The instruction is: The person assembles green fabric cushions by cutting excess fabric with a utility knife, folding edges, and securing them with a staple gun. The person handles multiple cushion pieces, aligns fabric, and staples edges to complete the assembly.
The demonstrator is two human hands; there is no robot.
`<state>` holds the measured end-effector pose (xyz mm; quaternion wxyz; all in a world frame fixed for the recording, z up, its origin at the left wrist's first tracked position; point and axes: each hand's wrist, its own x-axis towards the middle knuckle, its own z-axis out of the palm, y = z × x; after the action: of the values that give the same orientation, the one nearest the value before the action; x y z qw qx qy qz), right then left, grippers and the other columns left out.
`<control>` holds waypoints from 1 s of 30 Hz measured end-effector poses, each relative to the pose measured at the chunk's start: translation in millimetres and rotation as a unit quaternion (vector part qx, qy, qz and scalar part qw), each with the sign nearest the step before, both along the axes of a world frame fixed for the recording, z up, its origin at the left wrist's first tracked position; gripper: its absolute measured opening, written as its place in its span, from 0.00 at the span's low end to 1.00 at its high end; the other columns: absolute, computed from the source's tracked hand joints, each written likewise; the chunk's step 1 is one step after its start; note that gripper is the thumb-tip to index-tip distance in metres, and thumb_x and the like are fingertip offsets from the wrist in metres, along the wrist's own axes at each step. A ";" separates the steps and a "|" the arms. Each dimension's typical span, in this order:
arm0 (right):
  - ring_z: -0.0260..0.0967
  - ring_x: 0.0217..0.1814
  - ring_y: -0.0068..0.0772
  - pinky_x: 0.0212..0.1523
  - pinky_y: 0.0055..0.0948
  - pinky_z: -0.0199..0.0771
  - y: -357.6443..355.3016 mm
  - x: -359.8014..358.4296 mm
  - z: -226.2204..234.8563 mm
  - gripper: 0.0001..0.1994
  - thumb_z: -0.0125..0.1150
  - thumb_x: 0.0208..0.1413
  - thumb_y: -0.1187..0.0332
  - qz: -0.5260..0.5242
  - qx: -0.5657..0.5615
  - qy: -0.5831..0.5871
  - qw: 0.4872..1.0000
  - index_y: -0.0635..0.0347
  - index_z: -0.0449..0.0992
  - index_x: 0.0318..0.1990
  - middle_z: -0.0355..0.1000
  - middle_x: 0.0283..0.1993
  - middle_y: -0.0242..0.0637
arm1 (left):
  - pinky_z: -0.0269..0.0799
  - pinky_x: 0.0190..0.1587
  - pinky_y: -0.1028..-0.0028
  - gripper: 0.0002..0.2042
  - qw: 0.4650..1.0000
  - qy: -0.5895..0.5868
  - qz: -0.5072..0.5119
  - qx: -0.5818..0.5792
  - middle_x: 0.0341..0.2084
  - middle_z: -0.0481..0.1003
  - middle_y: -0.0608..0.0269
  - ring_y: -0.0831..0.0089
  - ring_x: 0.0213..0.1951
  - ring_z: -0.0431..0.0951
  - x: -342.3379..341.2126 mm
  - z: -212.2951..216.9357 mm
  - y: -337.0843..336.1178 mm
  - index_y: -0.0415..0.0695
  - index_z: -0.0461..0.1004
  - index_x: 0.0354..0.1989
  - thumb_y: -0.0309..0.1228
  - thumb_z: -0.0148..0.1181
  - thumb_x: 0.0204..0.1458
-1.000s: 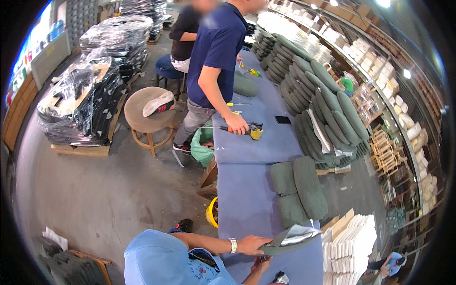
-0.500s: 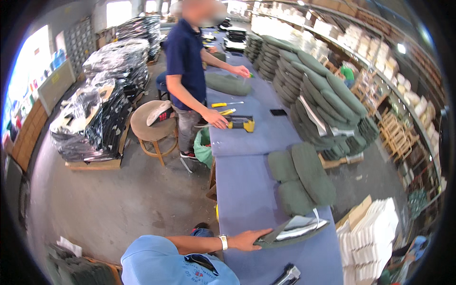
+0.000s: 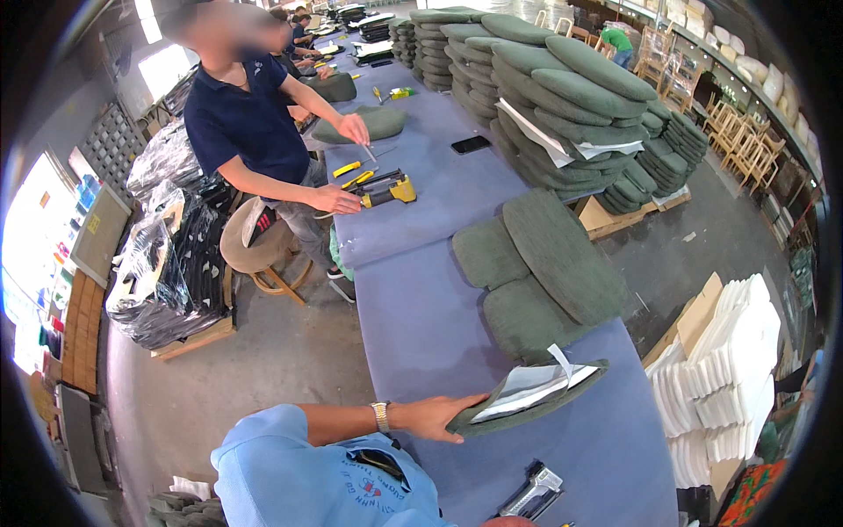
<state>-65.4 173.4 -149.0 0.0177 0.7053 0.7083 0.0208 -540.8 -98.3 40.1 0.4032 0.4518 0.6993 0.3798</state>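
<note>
Far to the left of your grip, beyond the table's edge, plastic-wrapped dark stacks sit on a pallet. A round wooden stool stands between them and the table, probably kept close for seated work. Up and left of the grip, a co-worker in a dark blue shirt leans over the long blue-covered table. One of their hands rests beside a yellow and black tool.

Your left hand, a watch on its wrist, is closed over the near left edge of a green seat cushion. The thumb lies on top and the fingers are tucked under. The cushion lies flat on the table, stretching rightward from the grip. Its white lining faces up, likely so the underside stays open to work on.

Just below and right of the grip lies a silver hand tool, within easy reach. A sliver at the lower edge looks like your right hand. You cannot tell whether it is open or closed.

Just above the held cushion, three more green cushions lie face up, touching one another. Farther up, tall piles of cushions line the table's far side. Off to the right, past the table, white foam pieces are stacked.
</note>
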 end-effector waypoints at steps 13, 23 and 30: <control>0.67 0.65 0.60 0.63 0.53 0.70 3.7 -0.9 44.2 0.31 0.45 0.67 0.47 0.034 0.067 0.267 0.961 0.68 0.72 0.62 0.68 0.64 0.62 | 0.73 0.57 0.55 0.41 0.996 0.016 0.075 -0.052 0.71 0.60 0.46 0.48 0.56 0.77 62.3 16.4 -7.0 0.50 0.44 0.78 0.38 0.60 0.58; 0.69 0.51 0.29 0.49 0.28 0.72 -47.2 -162.6 137.2 0.28 0.47 0.69 0.71 0.003 -0.179 0.796 0.579 0.52 0.54 0.76 0.67 0.65 0.45 | 0.80 0.48 0.51 0.54 0.996 0.060 0.010 -0.060 0.70 0.56 0.32 0.36 0.46 0.79 101.4 41.0 -4.0 0.59 0.21 0.77 0.33 0.63 0.55; 0.69 0.34 0.23 0.35 0.24 0.74 -60.9 -233.5 183.5 0.26 0.46 0.73 0.69 0.049 -0.201 0.808 0.551 0.56 0.54 0.75 0.71 0.61 0.51 | 0.65 0.66 0.53 0.50 0.989 0.144 -0.017 -0.002 0.72 0.54 0.36 0.41 0.67 0.65 84.4 34.9 13.2 0.42 0.37 0.78 0.43 0.67 0.55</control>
<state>-299.0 112.5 34.5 -0.4224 0.3669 0.4437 -0.7001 -456.4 -85.2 75.0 0.3059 0.5124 0.7432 0.3025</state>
